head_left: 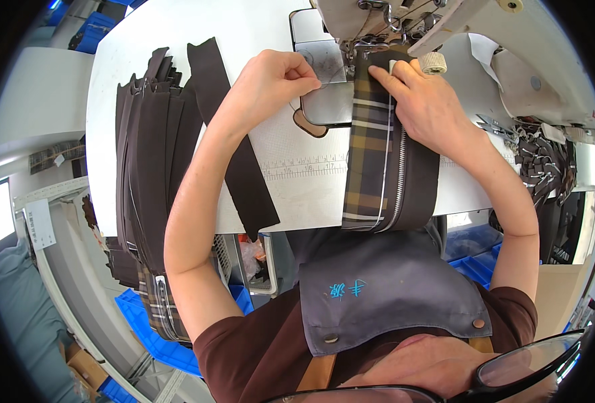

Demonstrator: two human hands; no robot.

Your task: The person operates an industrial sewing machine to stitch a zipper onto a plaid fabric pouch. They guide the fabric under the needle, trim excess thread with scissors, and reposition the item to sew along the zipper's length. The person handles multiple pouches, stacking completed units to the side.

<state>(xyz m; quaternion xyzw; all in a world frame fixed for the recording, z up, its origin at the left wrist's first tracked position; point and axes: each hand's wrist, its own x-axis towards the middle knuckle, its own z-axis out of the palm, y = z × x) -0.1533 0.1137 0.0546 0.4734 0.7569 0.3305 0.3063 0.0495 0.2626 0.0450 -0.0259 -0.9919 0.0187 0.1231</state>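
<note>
My left hand [270,91] is pinched on a thin dark thread beside the sewing machine's metal plate [324,104]. My right hand [428,107] lies on a plaid-and-dark-brown fabric strip [368,168], index finger extended near the presser foot [370,47]. A white piping line and a metal zipper [400,174] run along this strip, partly under my hand. The sewing machine head [472,23] stands over the strip's far end. A single dark strip [254,198] lies to the left, partly hidden by my left forearm.
Stacked dark strips [143,161] cover the table's left side, with plaid pieces hanging over its edge. Scissors and a bundle of zipper pieces [542,164] sit at the right. Blue bins [143,322] and a grey crate [260,282] are below the white table [311,144].
</note>
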